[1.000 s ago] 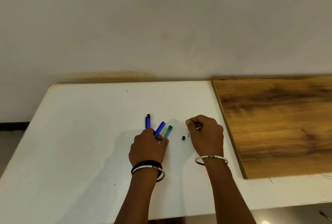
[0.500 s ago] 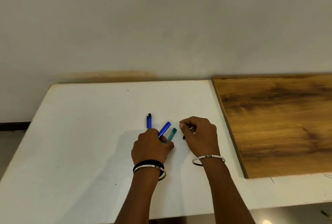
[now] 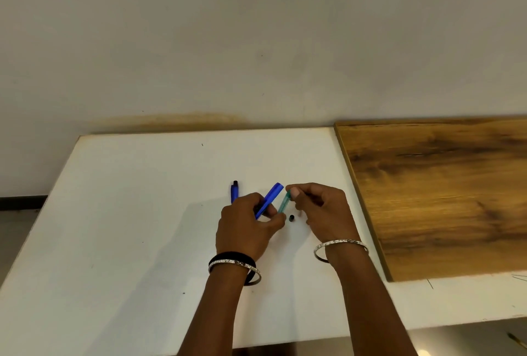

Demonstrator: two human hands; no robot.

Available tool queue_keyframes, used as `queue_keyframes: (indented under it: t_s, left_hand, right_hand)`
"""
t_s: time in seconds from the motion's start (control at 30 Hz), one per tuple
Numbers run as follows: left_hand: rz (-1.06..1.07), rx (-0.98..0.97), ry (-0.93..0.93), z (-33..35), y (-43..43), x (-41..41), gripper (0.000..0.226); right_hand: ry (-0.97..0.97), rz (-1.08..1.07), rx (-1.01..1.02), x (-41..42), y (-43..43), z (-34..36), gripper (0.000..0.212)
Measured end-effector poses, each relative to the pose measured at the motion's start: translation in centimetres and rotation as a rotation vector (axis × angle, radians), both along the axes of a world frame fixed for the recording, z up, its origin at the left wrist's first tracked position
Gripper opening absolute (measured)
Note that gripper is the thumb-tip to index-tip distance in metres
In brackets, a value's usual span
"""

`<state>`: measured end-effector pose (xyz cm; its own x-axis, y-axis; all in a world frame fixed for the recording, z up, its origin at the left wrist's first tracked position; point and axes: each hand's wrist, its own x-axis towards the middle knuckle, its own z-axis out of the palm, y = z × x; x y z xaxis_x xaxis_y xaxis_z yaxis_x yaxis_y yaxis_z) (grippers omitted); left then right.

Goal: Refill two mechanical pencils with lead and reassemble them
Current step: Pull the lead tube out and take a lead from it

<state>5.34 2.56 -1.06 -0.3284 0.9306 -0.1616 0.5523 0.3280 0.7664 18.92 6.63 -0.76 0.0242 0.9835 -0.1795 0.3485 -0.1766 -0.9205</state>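
Now | left hand (image 3: 245, 227) grips blue pencil (image 3: 269, 198) and teal lead tube (image 3: 284, 202) over counter (image 3: 142, 213) | right hand (image 3: 322, 210) pinches tube top | black cap (image 3: 291, 217) lies between | second pencil (image 3: 234, 190) beyond | judgement: steady tube, draw lead straight.

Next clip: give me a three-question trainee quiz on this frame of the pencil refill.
1. True or false: the small black cap lies on the white table.
2. Which hand holds the blue pencil? A left hand B right hand
3. Fill in: the right fingertips pinch the top of the ___ tube.

Key: 1 true. 2 A. 3 teal.
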Motion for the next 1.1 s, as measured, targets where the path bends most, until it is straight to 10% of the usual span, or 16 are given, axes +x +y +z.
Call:
queue_keyframes:
  t_s: [0.5,0.8,1.1]
  left_hand:
    - [-0.081,0.057,-0.12,0.5,-0.1,-0.3,0.015]
    - [-0.07,0.044,-0.184,0.1,0.2,-0.1,0.014]
    - [-0.073,0.034,-0.185,0.0,0.3,-0.8,0.011]
  right_hand:
    - [0.198,-0.18,-0.074,0.4,0.1,0.3,0.008]
    - [-0.491,-0.195,0.011,2.9,0.0,-1.1,0.009]
    - [-0.401,-0.257,0.101,1.8,0.2,-0.3,0.013]
